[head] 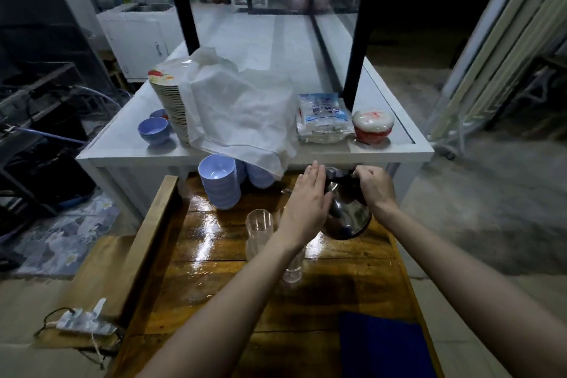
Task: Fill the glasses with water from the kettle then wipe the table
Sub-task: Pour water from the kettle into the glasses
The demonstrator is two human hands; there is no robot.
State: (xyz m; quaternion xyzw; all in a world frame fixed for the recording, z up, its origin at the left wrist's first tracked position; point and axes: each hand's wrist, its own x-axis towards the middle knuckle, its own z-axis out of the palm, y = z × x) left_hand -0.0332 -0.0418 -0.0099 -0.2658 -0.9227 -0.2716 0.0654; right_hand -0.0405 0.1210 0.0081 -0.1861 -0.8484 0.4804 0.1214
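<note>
A dark metal kettle hangs tilted over the glossy wooden table. My right hand is closed around its handle at the top. My left hand lies flat with fingers straight against the kettle's left side. Two tall clear glasses stand below my left forearm: one just left of the wrist, the other partly hidden under the arm. Whether water runs out of the kettle cannot be made out. A blue cloth lies at the table's near right corner.
Stacks of blue bowls stand at the table's far end. Behind them is a white counter with a plate stack under a white cloth, more blue bowls, a packet and a covered red tub. A power strip lies on the floor at left.
</note>
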